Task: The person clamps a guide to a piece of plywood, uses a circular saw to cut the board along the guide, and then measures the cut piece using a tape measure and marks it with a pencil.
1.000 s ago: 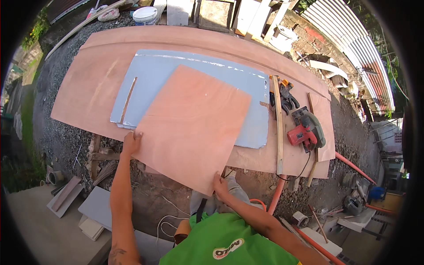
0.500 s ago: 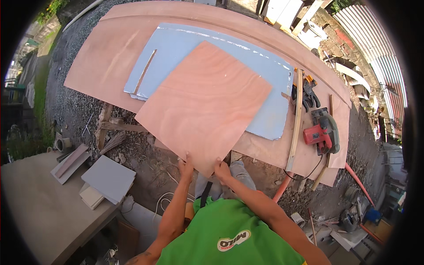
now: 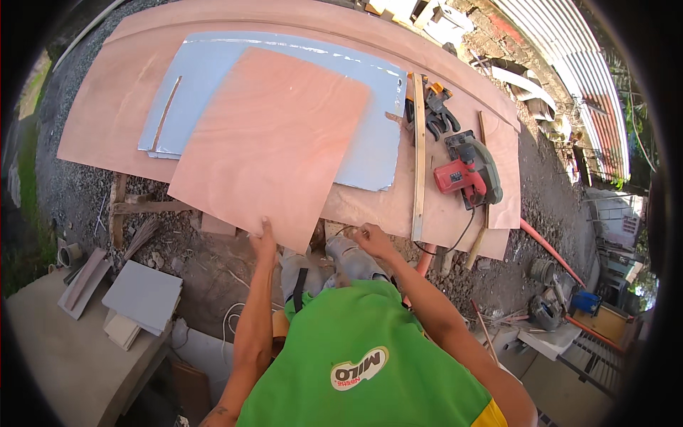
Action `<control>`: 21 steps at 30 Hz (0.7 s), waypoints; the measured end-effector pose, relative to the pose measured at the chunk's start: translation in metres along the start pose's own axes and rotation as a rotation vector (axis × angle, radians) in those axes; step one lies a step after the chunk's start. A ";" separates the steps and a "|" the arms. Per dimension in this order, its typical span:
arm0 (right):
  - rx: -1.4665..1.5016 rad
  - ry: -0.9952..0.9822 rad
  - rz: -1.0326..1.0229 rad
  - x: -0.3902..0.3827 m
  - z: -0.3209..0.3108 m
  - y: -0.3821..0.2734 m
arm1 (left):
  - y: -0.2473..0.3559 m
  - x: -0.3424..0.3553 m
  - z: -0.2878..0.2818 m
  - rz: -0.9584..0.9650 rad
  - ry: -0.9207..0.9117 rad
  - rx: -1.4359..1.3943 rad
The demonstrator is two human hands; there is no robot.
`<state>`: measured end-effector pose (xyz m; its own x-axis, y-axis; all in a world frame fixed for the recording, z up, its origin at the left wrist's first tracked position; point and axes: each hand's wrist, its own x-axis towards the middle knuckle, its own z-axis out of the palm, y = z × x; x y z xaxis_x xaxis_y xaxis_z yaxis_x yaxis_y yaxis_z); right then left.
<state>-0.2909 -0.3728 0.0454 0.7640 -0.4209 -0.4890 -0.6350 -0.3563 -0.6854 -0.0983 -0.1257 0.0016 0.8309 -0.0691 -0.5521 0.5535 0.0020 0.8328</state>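
Note:
A piece of thin reddish plywood (image 3: 274,135) lies tilted over a light-blue painted panel (image 3: 370,160), its near corner overhanging towards me. My left hand (image 3: 264,240) is closed on its near edge, thumb on top and fingers hidden underneath. Just right of that corner, apart from the plywood, my right hand (image 3: 375,240) has its fingers curled together. A thin dark line shows beside its fingertips; whether the hand holds it, I cannot make out. Both sheets rest on a large plywood sheet (image 3: 107,121).
On the large sheet's right side lie a red circular saw (image 3: 462,174) with a black cord, a wooden strip (image 3: 419,164) and black-and-orange clamps (image 3: 435,110). Grey board offcuts (image 3: 146,295) sit on a concrete slab (image 3: 57,341) at lower left. An orange pipe (image 3: 551,250) lies at right.
My right hand has let go of the plywood's near edge and moved off to its right. My left hand keeps its hold. The plywood has turned slightly, and the whole view has shifted.

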 end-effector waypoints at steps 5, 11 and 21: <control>-0.040 0.208 0.206 -0.035 -0.063 0.098 | -0.010 0.000 0.024 -0.147 0.082 -0.130; -0.013 0.313 0.262 -0.089 -0.090 0.178 | 0.008 -0.005 0.019 -0.204 0.063 -0.137; 0.073 0.301 0.265 -0.114 -0.073 0.237 | -0.007 -0.076 0.017 -0.354 -0.053 -0.058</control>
<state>-0.5365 -0.4704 -0.0218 0.5007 -0.7195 -0.4812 -0.7873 -0.1475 -0.5986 -0.1663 -0.1372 0.0383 0.5839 -0.1269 -0.8018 0.8100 0.0255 0.5858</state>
